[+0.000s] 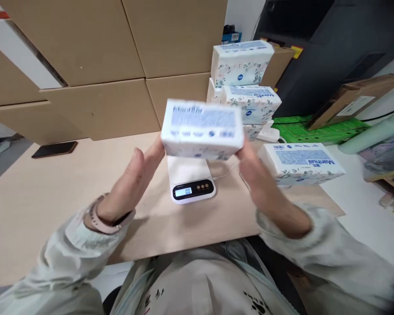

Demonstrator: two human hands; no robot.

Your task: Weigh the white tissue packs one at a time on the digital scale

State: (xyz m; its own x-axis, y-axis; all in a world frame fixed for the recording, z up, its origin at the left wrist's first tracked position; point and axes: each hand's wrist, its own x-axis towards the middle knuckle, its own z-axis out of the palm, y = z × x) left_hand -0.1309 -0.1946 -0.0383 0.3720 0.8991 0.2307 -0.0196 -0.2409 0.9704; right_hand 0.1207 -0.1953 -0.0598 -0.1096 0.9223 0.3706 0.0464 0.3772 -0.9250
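Between both palms I hold a tissue pack (202,129) in white printed wrapping, slightly blurred, above a small white digital scale (188,173). My left hand (133,179) presses the pack's left end with the fingers straight and the thumb raised. At its right end is my right hand (259,179), smeared by motion, its fingertips partly behind the pack. The scale's lit display (183,191) reads 0.0. Right of my right hand, another tissue pack (302,162) lies on the table's right side.
Stacked tissue packs (243,65) stand at the back right, near a green plastic crate (315,131). Cardboard boxes (95,43) form a wall behind the table (68,192). A dark phone (54,149) lies at the left. A white cable (228,171) runs from the scale.
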